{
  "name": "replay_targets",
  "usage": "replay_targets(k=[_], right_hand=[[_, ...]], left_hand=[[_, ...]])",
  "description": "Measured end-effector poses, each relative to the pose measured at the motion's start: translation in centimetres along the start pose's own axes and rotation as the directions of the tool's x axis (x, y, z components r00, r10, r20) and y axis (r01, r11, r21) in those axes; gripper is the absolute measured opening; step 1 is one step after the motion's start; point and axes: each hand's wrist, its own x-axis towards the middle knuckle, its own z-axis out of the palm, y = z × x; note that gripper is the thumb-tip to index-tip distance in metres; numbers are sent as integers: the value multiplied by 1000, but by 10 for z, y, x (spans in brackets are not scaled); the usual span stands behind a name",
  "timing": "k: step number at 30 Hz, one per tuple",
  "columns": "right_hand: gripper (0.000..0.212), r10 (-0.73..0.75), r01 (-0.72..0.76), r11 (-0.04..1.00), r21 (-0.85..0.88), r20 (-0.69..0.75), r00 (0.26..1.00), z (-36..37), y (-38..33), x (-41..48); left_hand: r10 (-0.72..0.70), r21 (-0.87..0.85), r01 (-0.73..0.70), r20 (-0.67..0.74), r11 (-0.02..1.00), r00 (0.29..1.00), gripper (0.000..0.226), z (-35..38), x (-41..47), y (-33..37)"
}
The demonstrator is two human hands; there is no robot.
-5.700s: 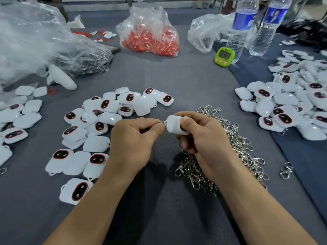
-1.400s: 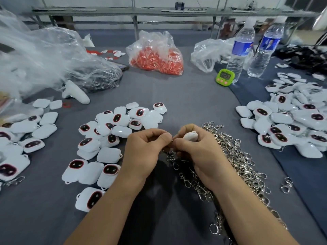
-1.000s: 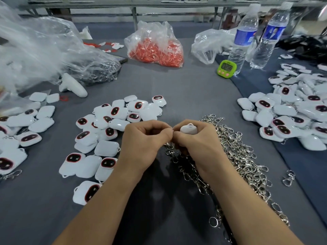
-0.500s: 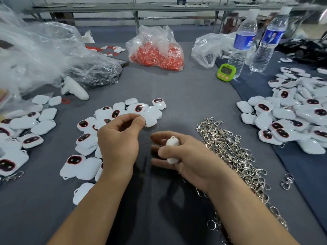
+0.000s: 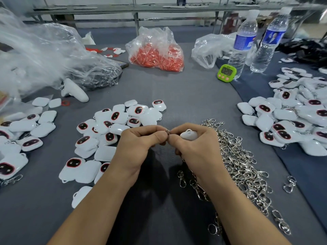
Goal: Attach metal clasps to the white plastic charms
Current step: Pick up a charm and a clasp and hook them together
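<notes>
— Desk?
— My grey desk [image 5: 177,89] carries a spread of loose charms [image 5: 115,124] left of my hands and a bigger pile [image 5: 292,117] at the far right.
— Clasps?
— A heap of metal clasps [image 5: 238,161] lies beside and under my right wrist.
— Hands?
— Both are raised over the desk's middle, fingertips meeting. My right hand [image 5: 192,144] is curled round one white charm [image 5: 189,135], loop end up. My left hand [image 5: 139,144] pinches a small metal ring [image 5: 167,131] between thumb and forefinger, and my right thumb touches it too.
— Ring through the loop?
— I cannot tell.
</notes>
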Motion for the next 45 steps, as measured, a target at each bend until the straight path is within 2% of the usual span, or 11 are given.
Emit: replay_targets(k=[2,4,8,11,15,20,23,28,39,45], right_hand=[[5,-22,21,999,-37,-27,999,-3,-1,1],[10,-78,72,991,-115,-48,996,-6,-2,1],[18,-207,180,930,-319,-51,977,-8,-3,-1],[16,-257,225,881,-416,-21,966,-10,-1,-2],[15,-298,264,856,-445,-7,955,-9,-1,-4],[20,-214,204,933,-297,-2,977,-7,-2,-3],[22,-182,174,955,-240,-12,983,-8,-3,-1],[24,-110,103,967,-231,-14,994,-9,-3,1],[28,-104,109,954,-280,33,994,-12,-3,2],[25,-29,49,979,-197,104,994,-16,-4,4]], left_hand=[[29,69,-29,1,997,1000,15,1,-2,0],[107,212,-101,-16,972,994,17,2,-4,-1],[327,523,-283,8,804,945,21,4,-10,-2],[383,587,-319,16,744,924,19,5,-13,0],[371,594,-299,1,747,929,17,6,-14,-1],[266,413,-232,-26,880,964,16,2,-11,-2],[225,346,-217,18,913,974,19,1,-10,-2],[215,354,-215,39,910,976,17,3,-8,-3],[257,460,-270,92,846,962,13,-2,-9,-6],[269,485,-276,84,830,959,11,0,-13,-4]])
